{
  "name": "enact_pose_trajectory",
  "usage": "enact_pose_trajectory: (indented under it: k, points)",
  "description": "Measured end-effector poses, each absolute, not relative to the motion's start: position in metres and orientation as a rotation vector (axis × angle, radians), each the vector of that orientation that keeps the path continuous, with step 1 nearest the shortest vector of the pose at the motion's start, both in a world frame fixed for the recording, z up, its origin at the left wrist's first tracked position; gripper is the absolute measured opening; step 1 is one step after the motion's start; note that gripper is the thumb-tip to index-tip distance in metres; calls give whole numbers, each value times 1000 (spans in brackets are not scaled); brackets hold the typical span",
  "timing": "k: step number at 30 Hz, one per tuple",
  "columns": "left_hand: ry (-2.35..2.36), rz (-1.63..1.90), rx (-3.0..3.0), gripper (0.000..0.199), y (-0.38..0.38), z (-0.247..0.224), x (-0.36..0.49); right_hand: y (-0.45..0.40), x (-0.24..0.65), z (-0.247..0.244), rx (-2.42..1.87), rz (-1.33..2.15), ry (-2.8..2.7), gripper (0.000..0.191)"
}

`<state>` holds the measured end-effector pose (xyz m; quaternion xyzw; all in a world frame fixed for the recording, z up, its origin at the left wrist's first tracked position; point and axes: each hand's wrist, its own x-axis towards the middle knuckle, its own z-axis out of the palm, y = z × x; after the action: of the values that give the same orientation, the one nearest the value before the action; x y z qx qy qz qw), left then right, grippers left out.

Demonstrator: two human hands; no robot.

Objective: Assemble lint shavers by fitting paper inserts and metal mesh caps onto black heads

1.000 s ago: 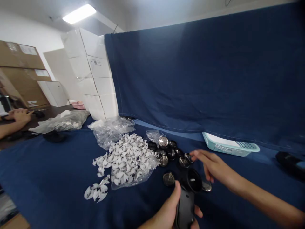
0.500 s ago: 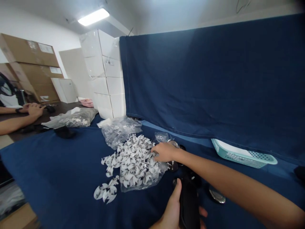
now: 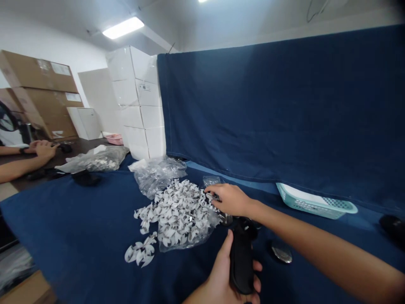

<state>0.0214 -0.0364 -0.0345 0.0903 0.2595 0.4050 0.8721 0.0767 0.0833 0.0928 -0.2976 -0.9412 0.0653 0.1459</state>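
Observation:
My left hand (image 3: pixel 223 272) is wrapped around a black oblong handle-like object (image 3: pixel 242 264), thumb along its side and fingers beneath. My right hand (image 3: pixel 232 198) is at the right edge of a heap of small white curved pieces (image 3: pixel 182 211). Its thumb and fingers are pinched on what looks like one small white piece (image 3: pixel 211 196). The heap lies on a clear plastic bag (image 3: pixel 186 246). Some dark and metallic items (image 3: pixel 226 218) are partly hidden beneath my right hand. A round silver disc-like part (image 3: pixel 281 253) lies to the right of the black object.
A few loose white pieces (image 3: pixel 140 253) lie at the heap's front left. Crumpled plastic (image 3: pixel 158 173) sits behind it. A teal basket (image 3: pixel 316 207) stands at the right by the blue curtain (image 3: pixel 268 109). White boxes (image 3: pixel 139 101) are stacked behind. Another person's hands (image 3: pixel 44 150) are at far left.
My right hand has drawn back slightly rightward from the heap, a small light piece now at its fingertips. My left hand has lifted a little, bringing more of the black object into view.

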Motion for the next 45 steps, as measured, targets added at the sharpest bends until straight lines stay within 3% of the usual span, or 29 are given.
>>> enact_pose_trajectory:
  k: [5,10,19,45]
  points:
    - [549,906,229,71,-44,-10,21,43,158,116,-875,282,-2520,36]
    - [519,830,307,67,-44,6,32,3,221,99,-945,597,-2189,27]
    - [560,766,389,68,-45,16,82,-16,273,76,-1097,580,-2061,24]
    - [694,760,394,84,-47,0,77,-7,255,61,-1093,541,-2198,21]
